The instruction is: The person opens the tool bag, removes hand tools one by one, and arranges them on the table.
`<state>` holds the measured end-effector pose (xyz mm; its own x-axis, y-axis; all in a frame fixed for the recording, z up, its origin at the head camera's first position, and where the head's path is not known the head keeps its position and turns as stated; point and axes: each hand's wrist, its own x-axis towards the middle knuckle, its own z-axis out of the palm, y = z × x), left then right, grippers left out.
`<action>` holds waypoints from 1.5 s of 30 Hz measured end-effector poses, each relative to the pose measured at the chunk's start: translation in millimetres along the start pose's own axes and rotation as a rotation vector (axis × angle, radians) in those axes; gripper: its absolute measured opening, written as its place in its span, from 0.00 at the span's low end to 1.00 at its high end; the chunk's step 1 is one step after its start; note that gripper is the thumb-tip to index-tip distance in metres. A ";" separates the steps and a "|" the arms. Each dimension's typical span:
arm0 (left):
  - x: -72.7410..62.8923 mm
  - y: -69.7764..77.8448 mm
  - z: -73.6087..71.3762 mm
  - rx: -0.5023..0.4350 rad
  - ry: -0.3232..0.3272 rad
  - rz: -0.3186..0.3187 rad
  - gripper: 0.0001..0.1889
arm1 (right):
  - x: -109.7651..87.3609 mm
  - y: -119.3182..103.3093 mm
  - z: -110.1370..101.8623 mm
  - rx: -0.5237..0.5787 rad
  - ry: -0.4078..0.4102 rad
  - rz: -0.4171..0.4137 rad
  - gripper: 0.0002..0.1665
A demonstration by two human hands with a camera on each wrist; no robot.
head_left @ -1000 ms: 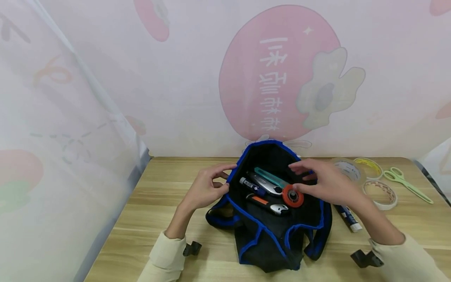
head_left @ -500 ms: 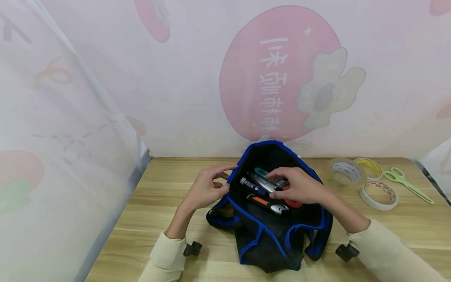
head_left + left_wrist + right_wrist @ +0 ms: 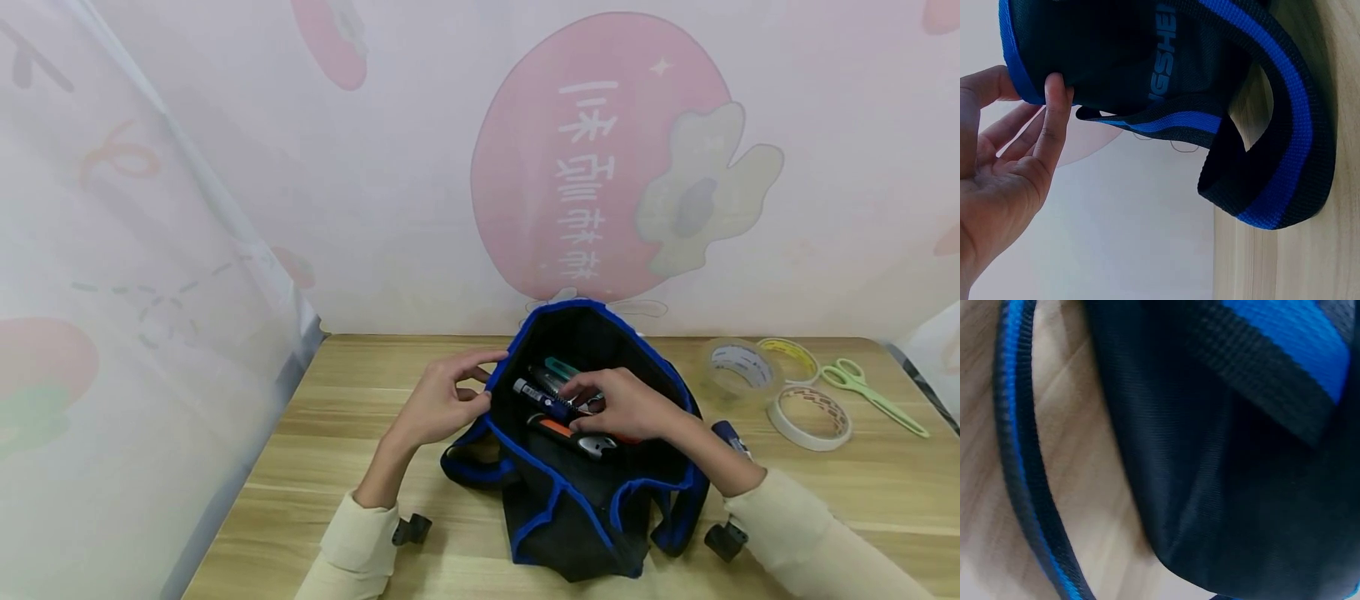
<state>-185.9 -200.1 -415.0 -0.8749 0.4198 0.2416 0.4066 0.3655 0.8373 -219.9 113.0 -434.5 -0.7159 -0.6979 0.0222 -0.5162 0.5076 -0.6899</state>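
Note:
A black tool bag point(image 3: 573, 500) with blue trim stands with its mouth spread on the table. My left hand point(image 3: 442, 398) pinches its left rim; in the left wrist view, that hand point(image 3: 1016, 137) has thumb and fingers on the blue-edged fabric. My right hand point(image 3: 626, 406) reaches inside, fingertips bent around the lower end of a navy tube point(image 3: 542, 398) like a glue stick; whether they grip it is hidden. Beside them lie an orange-and-black utility knife point(image 3: 566, 433), a grey utility knife point(image 3: 545, 379) and a teal cutter point(image 3: 558, 367). A red round piece is mostly covered by the right hand.
Right of the bag are several tape rolls, including a clear one point(image 3: 742, 367) and a white one point(image 3: 810, 418), plus green scissors point(image 3: 873, 396). A second navy tube point(image 3: 727, 435) lies partly behind my right forearm. Carrying straps point(image 3: 1297, 125) loop out from the bag's sides.
My right hand has moved left and deeper into the bag, from above the red round piece to the navy tube and knives. The left hand has stayed on the rim.

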 end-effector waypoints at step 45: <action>-1.6 0.6 0.4 0.048 0.003 0.002 0.31 | -6.2 -10.7 30.7 -0.196 0.028 0.018 0.29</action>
<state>-184.1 -200.3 -415.1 -0.8750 0.4177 0.2447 0.4202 0.4043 0.8124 -195.5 96.4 -449.5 -0.7373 -0.6748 0.0332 -0.5829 0.6105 -0.5363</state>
